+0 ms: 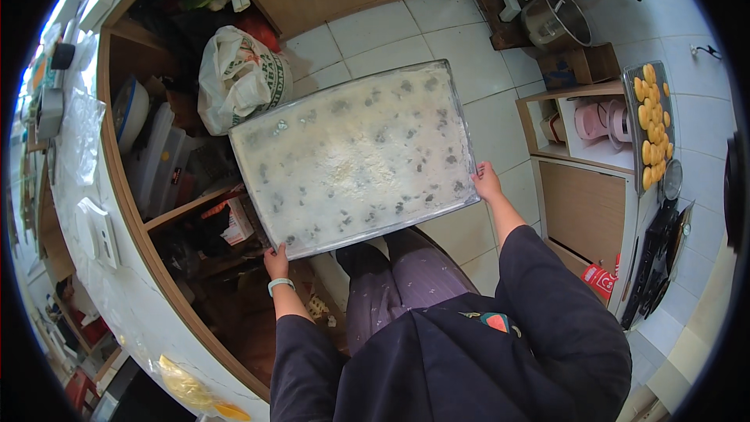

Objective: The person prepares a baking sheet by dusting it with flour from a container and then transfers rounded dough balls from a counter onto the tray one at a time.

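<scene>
Black top (437, 352) nearest; white-dusted baking tray (380, 138) in two-handed grip

Left hand (276, 261) gripped the tray's near-left corner; right hand (486, 181) gripped its right edge. Tray was above the tiled floor (383, 39). White plastic bag (238, 78) showed just past its far-left corner; steel mixing bowl (556, 19) farther off, upper right.

I am holding a large rectangular tray (461, 121) out level in front of me, my left hand (276, 261) gripping its near left corner and my right hand (487, 180) grasping its right edge. A pale, powdery coating is covering the tray, with dark patches showing through. Beyond my left hand, a white plastic bag (244, 82) is sitting; well to the right of my right hand, yellow rounds (646, 119) are lying together.
</scene>
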Action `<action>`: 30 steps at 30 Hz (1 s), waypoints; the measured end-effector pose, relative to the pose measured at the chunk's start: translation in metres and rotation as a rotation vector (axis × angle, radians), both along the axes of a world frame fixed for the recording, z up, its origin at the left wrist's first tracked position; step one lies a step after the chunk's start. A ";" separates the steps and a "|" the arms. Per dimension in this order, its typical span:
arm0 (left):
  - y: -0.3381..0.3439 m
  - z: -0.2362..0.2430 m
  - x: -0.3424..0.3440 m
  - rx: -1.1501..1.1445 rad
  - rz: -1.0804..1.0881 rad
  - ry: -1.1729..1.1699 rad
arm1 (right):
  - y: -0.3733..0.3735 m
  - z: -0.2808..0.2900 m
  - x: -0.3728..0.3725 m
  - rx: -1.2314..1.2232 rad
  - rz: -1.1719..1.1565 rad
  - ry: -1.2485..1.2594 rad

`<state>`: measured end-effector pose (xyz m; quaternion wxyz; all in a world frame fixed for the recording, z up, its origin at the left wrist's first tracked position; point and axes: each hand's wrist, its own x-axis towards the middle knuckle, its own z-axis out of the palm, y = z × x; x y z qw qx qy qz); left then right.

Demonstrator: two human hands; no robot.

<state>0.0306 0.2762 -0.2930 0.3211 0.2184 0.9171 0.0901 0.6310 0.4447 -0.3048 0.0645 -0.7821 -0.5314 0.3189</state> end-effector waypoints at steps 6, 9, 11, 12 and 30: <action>0.000 -0.006 0.007 0.141 -0.021 0.202 | -0.003 -0.001 -0.005 0.008 -0.070 -0.202; -0.008 -0.012 -0.007 0.180 -0.185 0.291 | 0.003 0.002 -0.010 0.046 0.043 -0.294; -0.006 -0.013 -0.010 0.179 -0.231 0.279 | 0.003 0.004 -0.008 0.108 0.104 -0.305; -0.006 -0.011 -0.014 0.179 -0.285 0.260 | 0.004 0.005 -0.008 0.106 0.105 -0.306; -0.010 0.026 -0.036 0.378 -0.130 -0.193 | -0.016 0.071 -0.034 0.197 -0.186 0.000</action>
